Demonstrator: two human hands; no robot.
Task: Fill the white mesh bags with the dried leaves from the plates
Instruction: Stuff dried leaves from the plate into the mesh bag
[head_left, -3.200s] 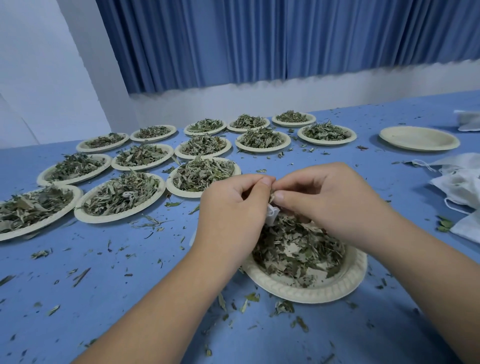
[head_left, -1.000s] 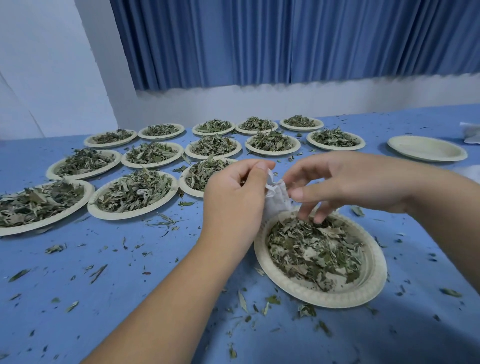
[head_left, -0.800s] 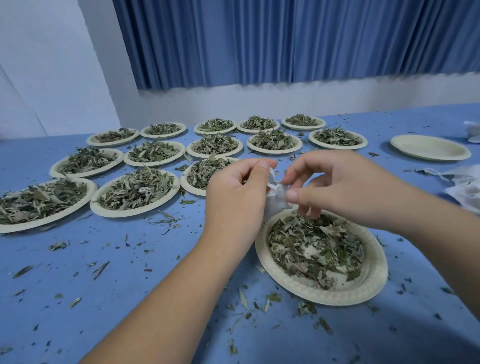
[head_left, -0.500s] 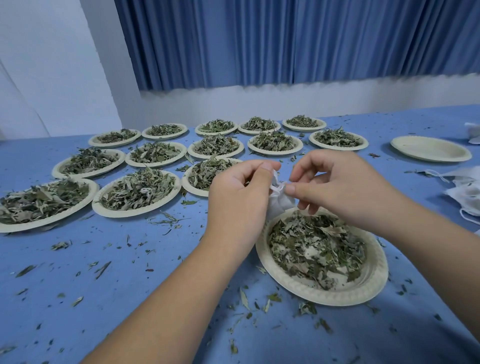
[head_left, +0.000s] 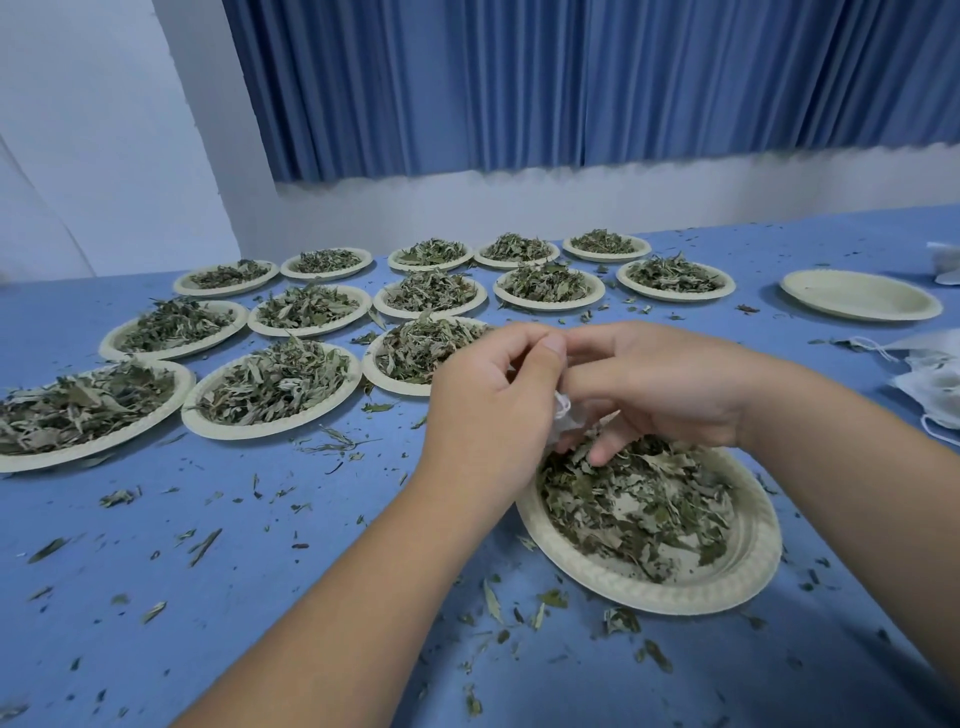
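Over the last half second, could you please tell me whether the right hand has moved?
Yes. Judged against the near plate, the right hand has dipped: its lower fingers now reach down into the dried leaves.

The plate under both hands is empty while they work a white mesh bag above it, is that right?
No: in the head view that plate holds dried leaves. The left hand and right hand do work the white mesh bag above it.
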